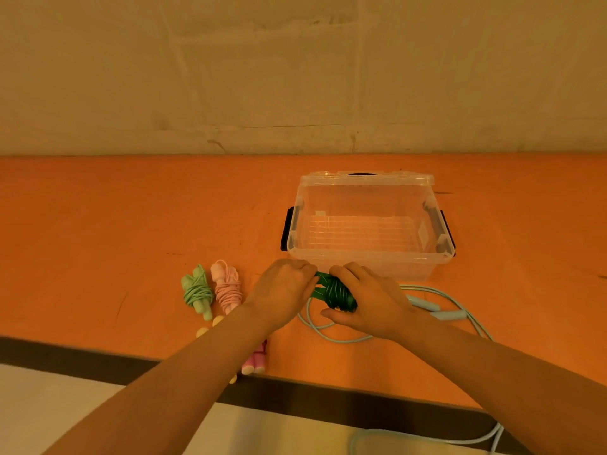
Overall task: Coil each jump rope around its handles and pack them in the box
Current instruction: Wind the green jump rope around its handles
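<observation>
Orange tabletop (98, 224) fills my head view, with a clear box (369, 257) standing open on it. Just in front of the box, my right hand (371, 300) grasps a dark green rope (338, 292) coiled round its handles, while my left hand (282, 290) pinches its end. To the left lie a coiled light green rope (197, 292) and a pink rope (227, 287), side by side. An uncoiled blue rope (440, 310) lies under my right wrist.

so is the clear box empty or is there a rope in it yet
Empty. Through the clear box only its ribbed floor shows; the coiled ropes lie on the table outside it.
</observation>
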